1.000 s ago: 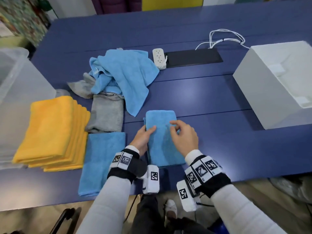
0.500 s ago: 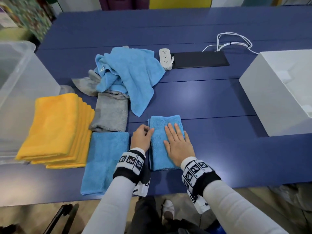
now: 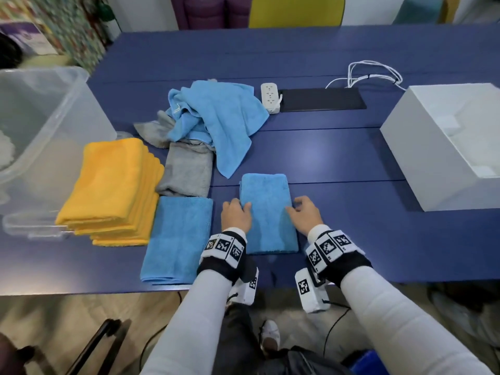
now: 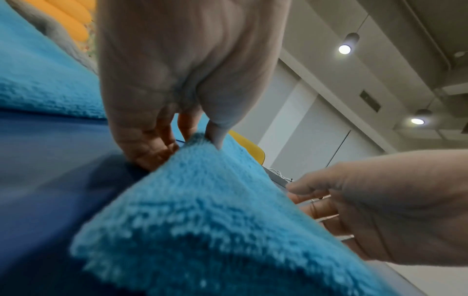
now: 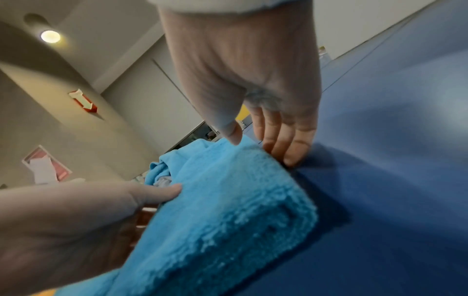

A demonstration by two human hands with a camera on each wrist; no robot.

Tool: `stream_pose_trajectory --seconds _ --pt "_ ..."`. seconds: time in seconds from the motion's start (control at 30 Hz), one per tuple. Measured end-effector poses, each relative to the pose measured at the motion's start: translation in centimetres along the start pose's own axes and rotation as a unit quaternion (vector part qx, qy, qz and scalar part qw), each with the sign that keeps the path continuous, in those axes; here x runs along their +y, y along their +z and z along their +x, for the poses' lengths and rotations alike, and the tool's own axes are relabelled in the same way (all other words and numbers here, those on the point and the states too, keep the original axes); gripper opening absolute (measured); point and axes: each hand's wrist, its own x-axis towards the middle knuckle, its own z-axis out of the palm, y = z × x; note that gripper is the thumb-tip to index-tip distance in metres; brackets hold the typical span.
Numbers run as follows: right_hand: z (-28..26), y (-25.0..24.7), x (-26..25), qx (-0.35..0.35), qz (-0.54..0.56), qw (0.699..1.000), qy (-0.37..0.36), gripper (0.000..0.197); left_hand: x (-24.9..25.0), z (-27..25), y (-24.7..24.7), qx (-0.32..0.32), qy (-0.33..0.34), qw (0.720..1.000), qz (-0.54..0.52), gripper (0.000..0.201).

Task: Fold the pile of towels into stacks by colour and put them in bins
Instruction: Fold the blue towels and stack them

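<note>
A folded blue towel (image 3: 267,212) lies on the blue table (image 3: 338,158) in front of me. My left hand (image 3: 241,208) pinches its left edge, thumb on top and fingers tucked under, as the left wrist view shows at the left hand (image 4: 195,138). My right hand (image 3: 294,208) holds the right edge the same way, thumb over the pile and fingers down the side of the folded blue towel (image 5: 228,200). Beside it lie another folded blue towel (image 3: 178,239), a yellow stack (image 3: 108,190), a folded grey towel (image 3: 186,169) and a loose blue and grey pile (image 3: 216,117).
A clear plastic bin (image 3: 40,125) stands at the table's left edge, touching the yellow stack. A white box bin (image 3: 433,158) stands at the right. Behind the pile lie a power strip (image 3: 269,97), a black pad (image 3: 322,98) and a white cable (image 3: 373,71).
My right hand, flat on top of the towel half a second ago, has slid to its right edge. My left hand stays at the left edge. Both now hold the sides.
</note>
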Motion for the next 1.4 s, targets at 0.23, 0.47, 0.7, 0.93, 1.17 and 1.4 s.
stream_pose_trajectory --seconds 0.23,0.47,0.7,0.93,1.17,1.4 --pt "-0.5 0.9 -0.1 -0.069 0.119 0.989 0.047 0.024 0.1 -0.9 0.8 -0.004 -0.048 0.995 0.085 0.048" --pt "-2.2 1.4 -4.4 -0.168 0.335 0.927 0.011 0.014 -1.9 -3.2 -3.7 0.032 -0.013 0.970 -0.242 0.048" --pt "-4.2 6.8 -10.5 -0.307 0.339 0.889 -0.012 0.041 -5.8 -4.2 -13.8 0.182 0.063 0.950 -0.245 0.014" --pt "-5.0 12.2 -8.9 -0.290 0.137 0.947 0.008 0.042 -11.7 -3.2 -12.3 0.097 -0.062 0.993 -0.036 0.033" --pt "-4.8 12.9 -9.2 -0.269 0.095 0.958 -0.040 0.043 -11.3 -3.7 -11.9 0.208 -0.007 0.977 0.050 0.034" --pt "-4.1 12.2 -9.3 -0.267 -0.003 0.962 -0.060 0.049 -9.5 -3.3 -8.8 0.223 0.040 0.949 0.220 0.062"
